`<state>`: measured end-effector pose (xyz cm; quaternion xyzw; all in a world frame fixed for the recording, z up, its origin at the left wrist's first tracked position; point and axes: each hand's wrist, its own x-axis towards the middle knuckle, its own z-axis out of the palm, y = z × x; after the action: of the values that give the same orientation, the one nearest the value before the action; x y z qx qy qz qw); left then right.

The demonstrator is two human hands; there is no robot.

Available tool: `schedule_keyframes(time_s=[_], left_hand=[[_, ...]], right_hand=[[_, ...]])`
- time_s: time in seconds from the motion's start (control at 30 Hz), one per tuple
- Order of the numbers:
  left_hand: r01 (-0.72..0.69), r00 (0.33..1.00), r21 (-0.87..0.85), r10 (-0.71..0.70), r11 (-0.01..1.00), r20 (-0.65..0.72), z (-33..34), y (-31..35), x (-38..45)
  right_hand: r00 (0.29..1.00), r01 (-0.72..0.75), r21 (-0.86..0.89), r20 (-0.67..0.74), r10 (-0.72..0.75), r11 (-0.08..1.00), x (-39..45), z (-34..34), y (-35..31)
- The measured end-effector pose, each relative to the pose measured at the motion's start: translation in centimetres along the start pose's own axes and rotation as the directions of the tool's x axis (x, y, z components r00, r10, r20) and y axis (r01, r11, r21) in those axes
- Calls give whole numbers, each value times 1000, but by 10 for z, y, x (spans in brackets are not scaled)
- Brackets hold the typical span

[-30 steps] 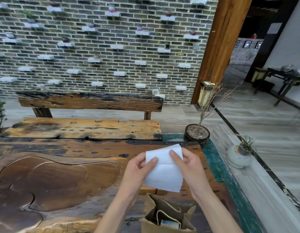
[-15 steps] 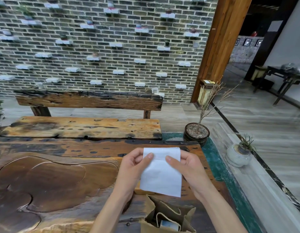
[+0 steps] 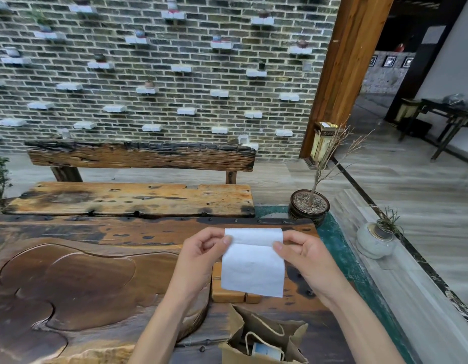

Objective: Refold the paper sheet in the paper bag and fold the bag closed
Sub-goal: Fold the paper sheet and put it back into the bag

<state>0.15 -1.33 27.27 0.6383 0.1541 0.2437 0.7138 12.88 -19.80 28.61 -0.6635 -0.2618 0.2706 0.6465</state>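
Where the frame ends nearest the person, a brown paper bag (image 3: 264, 337) stands upright on the dark wooden table (image 3: 96, 271), its mouth open upward and its rope handles drooping across the opening. Something pale with a blue mark sits inside it, too cut off by the frame edge to identify.

Just beyond and above the bag, both hands hold a white paper sheet (image 3: 252, 266) in the air over the table. The sheet hangs with its long axis running top to bottom, its lower edge free and pointing down toward the bag, and its top portion turned over along a horizontal crease. The left hand (image 3: 201, 253) pinches the sheet's upper left corner between thumb and fingers, the remaining fingers curled in. The right hand (image 3: 303, 256) pinches the upper right corner in the same way, thumb on the near face at the crease. Both grips are closed tight on the paper's edges, and the sheet is stretched flat between them.

Under the sheet, a small light wooden block (image 3: 227, 292) lies on the tabletop. Past the table's far edge stands a rough wooden bench (image 3: 133, 198). To the right, a dark pot holding a bare twiggy plant (image 3: 310, 206) rests near the table corner, and a pale round pot (image 3: 376, 240) sits further right on a stone ledge. Farthest away rises a brick wall (image 3: 162, 82) studded with small white shelves.
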Motion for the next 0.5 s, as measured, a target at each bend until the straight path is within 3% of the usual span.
schedule_keyframes(time_s=[0.23, 0.5], left_hand=[[29, 999, 28, -30, 999, 43, -4, -2, -1], [70, 995, -74, -64, 995, 74, -3, -2, -4]], right_hand=[[1000, -8, -41, 23, 9, 999, -2, -5, 0], [999, 15, -32, 35, -14, 999, -5, -6, -2]])
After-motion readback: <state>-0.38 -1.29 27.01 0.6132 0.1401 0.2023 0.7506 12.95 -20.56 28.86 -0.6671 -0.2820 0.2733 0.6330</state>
